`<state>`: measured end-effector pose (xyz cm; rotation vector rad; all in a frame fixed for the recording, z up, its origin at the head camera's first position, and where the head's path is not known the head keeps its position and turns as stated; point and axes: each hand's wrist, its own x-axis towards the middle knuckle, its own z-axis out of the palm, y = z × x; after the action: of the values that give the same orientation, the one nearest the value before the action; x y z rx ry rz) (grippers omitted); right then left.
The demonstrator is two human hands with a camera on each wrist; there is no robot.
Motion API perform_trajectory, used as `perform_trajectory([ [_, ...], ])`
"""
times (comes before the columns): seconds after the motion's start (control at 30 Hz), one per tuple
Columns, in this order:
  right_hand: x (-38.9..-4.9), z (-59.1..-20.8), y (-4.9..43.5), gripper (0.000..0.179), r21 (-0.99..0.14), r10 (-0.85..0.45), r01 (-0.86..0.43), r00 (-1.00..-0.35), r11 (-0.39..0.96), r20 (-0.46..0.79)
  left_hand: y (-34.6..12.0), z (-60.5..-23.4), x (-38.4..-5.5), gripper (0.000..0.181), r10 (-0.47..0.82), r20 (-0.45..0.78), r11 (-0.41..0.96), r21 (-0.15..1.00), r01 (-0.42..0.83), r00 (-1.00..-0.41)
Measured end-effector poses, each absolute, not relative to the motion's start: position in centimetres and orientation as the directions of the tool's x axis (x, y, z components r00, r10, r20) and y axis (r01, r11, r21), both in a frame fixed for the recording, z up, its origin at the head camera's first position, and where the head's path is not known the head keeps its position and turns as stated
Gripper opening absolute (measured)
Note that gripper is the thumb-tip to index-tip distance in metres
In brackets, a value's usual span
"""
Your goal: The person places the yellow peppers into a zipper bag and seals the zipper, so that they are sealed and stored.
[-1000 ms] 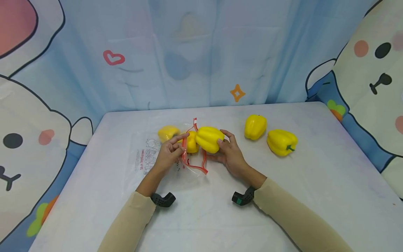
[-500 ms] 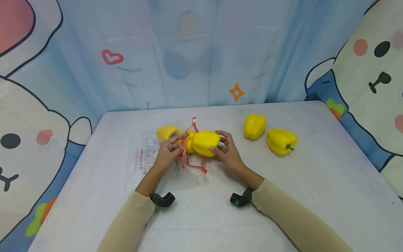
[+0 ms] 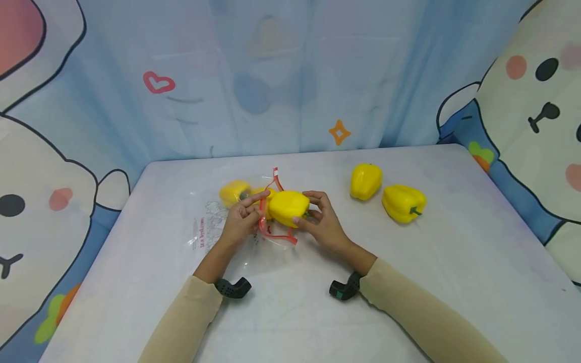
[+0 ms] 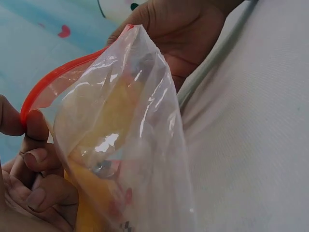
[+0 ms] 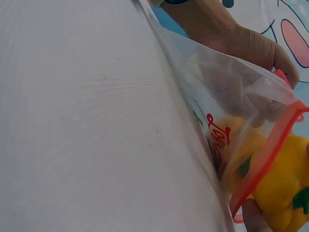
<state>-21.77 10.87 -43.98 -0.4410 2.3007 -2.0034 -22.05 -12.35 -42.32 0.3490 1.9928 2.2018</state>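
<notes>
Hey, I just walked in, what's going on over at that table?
Someone is working with both hands. The left hand pinches the red edge of a clear plastic bag, and the right hand holds a yellow bell pepper at its mouth. One bagged pepper lies deeper in, with another near the opening. Two loose peppers, a farther one and a nearer one, sit on the table.
</notes>
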Motion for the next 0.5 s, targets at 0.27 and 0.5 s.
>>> perform_trajectory([
  [0.27,-22.6,-44.1,10.2,0.064,-0.968,-0.266,-0.233,-0.942,0.089,0.202,-12.6,-42.5,-22.1,0.048,0.272,0.089,-0.127,0.990,0.056,-0.958],
  [0.5,-23.2,-44.0,9.7,0.062,-0.960,-0.277,-0.271,-0.930,0.070,0.242,-12.7,-42.5,-22.2,0.049,0.285,0.109,-0.158,0.985,0.066,-0.952],
])
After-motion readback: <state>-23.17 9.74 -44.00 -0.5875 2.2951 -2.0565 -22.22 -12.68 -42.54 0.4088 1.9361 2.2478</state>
